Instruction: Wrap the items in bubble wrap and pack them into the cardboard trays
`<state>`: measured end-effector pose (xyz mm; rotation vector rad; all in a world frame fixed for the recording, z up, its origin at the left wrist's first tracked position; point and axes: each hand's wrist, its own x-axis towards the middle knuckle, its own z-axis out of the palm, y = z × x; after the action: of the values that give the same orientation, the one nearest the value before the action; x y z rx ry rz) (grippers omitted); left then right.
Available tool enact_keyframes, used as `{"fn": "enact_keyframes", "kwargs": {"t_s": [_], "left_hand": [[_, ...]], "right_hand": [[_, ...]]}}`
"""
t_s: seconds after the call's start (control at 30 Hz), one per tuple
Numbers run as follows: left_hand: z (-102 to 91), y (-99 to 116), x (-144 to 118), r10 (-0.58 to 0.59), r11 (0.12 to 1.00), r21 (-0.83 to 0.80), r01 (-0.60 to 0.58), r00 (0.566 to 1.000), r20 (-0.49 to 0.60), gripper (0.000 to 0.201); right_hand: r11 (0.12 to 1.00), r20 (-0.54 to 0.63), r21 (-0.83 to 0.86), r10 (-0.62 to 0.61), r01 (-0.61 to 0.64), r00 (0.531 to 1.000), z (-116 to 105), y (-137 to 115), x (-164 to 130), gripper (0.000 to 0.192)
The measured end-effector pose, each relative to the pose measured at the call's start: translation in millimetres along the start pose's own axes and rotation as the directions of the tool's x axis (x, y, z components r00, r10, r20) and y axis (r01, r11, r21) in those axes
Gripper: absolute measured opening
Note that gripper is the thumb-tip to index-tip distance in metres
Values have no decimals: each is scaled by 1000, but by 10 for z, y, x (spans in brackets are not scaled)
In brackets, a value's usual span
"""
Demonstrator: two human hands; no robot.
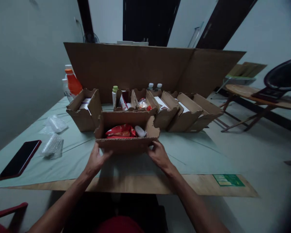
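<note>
We find no text that can be read here. The green label (pixel 228 180) at the near right edge of the table (pixel 199 152) carries pale print, but it is too small and blurred for us to make out. The red packet (pixel 120 130) inside the nearest cardboard box (pixel 126 144) shows light markings we cannot decipher. The orange bottle (pixel 73 83) at the far left shows no lettering we can read.

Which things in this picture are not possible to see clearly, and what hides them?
Head view only:
- Fingertips of left hand and right hand: behind the front wall of the open cardboard box.
- Box contents below the red packet: hidden by the walls.
- Two bottles behind the row of boxes: only caps show.
- Green label: text too small.
</note>
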<state>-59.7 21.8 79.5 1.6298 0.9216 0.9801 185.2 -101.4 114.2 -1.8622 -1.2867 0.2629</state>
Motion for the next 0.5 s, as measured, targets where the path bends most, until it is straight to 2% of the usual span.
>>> {"fn": "enact_keyframes", "kwargs": {"t_s": [0.07, 0.13, 0.2, 0.27, 0.37, 0.43, 0.5], "left_hand": [[-221, 113, -140, -14, 1000, 13, 15, 997, -82, 72], [-303, 304, -149, 22, 1000, -2, -23, 988, -155, 70], [-185, 513, -57, 95, 994, -46, -103, 983, -160, 68], [75, 656, 53, 152, 977, -139, -162, 985, -84, 75], [428, 672, 92, 186, 965, -199, -174, 981, 45, 79], [467, 572, 18, 143, 975, -184, -126, 987, 79, 79], [323, 450, -74, 69, 984, -168, -59, 996, 56, 77]], "right_hand": [[998, 2, 7, -68, 68, 998, 22, -185, -52, 33], [995, 16, 14, -101, 100, 995, -40, -335, -8, 35], [996, 2, 22, -82, 82, 997, -198, -382, 75, 40], [1000, -54, 7, -29, 30, 998, -413, -317, 109, 45], [996, -189, -61, 49, -62, 981, -667, -132, -16, 43], [992, -244, -87, 64, -87, 968, -669, -65, -170, 39], [995, -216, -75, 44, -61, 975, -517, -98, -286, 35]]}}
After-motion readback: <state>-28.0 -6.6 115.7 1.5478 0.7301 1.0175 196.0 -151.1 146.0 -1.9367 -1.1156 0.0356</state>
